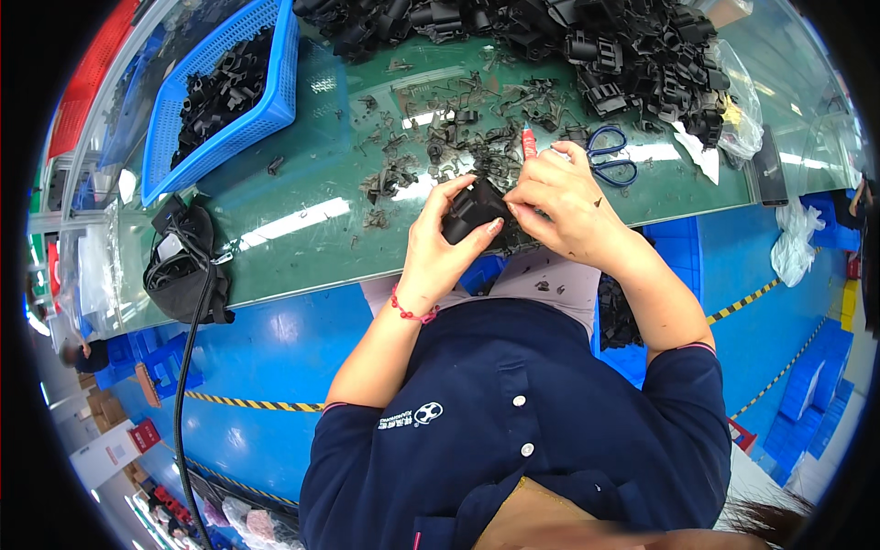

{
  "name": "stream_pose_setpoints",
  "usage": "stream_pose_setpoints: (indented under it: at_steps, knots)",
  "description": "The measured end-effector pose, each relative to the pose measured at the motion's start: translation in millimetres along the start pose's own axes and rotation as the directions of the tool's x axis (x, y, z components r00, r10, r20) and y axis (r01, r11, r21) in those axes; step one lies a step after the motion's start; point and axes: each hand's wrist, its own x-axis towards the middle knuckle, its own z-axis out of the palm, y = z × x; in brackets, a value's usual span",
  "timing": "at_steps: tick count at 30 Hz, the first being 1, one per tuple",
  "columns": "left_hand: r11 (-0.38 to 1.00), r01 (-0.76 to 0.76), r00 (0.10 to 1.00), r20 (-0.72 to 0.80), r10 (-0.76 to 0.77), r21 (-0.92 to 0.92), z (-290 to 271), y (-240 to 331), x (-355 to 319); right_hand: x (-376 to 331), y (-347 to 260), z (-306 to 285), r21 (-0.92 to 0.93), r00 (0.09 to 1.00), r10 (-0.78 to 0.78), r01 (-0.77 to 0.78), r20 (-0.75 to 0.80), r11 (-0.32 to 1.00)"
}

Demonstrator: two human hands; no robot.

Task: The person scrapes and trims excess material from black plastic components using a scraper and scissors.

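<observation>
Our left grip [442,240] clasps a black part [471,209] at the worktop's [307,261] near edge; our right grip [561,203] meets its right side, though we cannot tell what it pinches. We should brace the part firmly, left thumb clear, with dark scraps [394,176] lying beyond.

Bright, cool indoor light, seemingly overhead — white streaks of glare on the green tabletop [321,179], softer sheen on the blue floor [266,344]. Black parts pile [632,55] reads dark, detail thin. Centre fairly crisp; fisheye rim bowed, soft — corners black.
</observation>
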Motion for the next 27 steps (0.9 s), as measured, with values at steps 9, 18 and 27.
stream_pose_setpoints:
  at_steps: [9,18,27]
  knots:
    - [0.807,0.360,0.932,0.149,-0.330,-0.467,-5,3,0,-1,15,2,0.136,0.977,0.155,-0.135,-0.144,0.981]
    - [0.515,0.242,0.953,0.103,-0.284,-0.822,-6,-7,5,-2,-6,16,0.256,0.991,0.030,0.005,-0.131,0.967]
    - [0.195,0.382,0.878,0.289,-0.381,-0.904,4,-9,4,4,-30,21,0.242,0.966,0.061,0.001,-0.252,0.970]
